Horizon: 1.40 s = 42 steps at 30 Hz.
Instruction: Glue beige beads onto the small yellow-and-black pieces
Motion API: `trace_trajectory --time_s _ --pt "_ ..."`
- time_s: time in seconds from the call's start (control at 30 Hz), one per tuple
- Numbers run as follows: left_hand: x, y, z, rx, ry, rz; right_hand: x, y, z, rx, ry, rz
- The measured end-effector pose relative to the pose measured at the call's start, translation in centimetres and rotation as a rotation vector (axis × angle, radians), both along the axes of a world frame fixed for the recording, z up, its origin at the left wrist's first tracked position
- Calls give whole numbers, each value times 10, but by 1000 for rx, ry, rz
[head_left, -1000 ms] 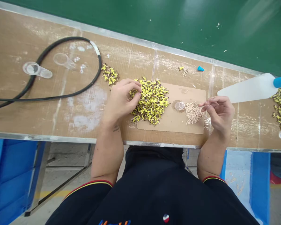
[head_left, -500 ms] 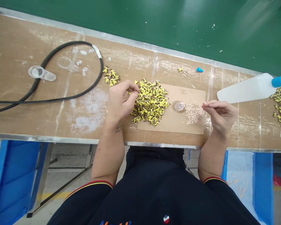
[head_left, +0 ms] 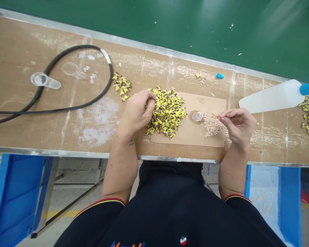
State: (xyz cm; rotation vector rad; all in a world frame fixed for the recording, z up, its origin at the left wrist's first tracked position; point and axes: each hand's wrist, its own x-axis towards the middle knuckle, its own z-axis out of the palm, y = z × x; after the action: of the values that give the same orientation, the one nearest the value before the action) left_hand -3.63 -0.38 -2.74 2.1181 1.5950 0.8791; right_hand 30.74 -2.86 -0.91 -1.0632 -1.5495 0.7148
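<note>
Head view — hands apart: L hand (head_left: 136,113) bunched at edge of yellow-and-dark parts pile (head_left: 167,111) on cardboard sheet (head_left: 208,103), R hand (head_left: 237,125) w/ fingertips (head_left: 219,116) pinched just over pale beige bits (head_left: 212,124), near clear round dish (head_left: 197,116) — any held piece too small to tell.

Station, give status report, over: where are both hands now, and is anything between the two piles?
Left hand on yellow-brown pile. Right hand pinched above pale pieces. Clear round piece between piles, on cardboard.
</note>
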Motion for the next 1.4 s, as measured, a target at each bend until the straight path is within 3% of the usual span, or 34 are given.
trace_trajectory --time_s 0.33,0.63,1.03,1.4 --pt "1 -4 4 -45 64 -17 -2 2 -4 48 -54 -36" --pt "0 0 -4 109 -32 2 -4 1 -10 10 -154 -54" --pt "10 -5 0 148 -147 101 -17 0 -11 106 -536 -49" --pt "9 -6 0 135 -200 114 -21 0 -12 180 -671 -44"
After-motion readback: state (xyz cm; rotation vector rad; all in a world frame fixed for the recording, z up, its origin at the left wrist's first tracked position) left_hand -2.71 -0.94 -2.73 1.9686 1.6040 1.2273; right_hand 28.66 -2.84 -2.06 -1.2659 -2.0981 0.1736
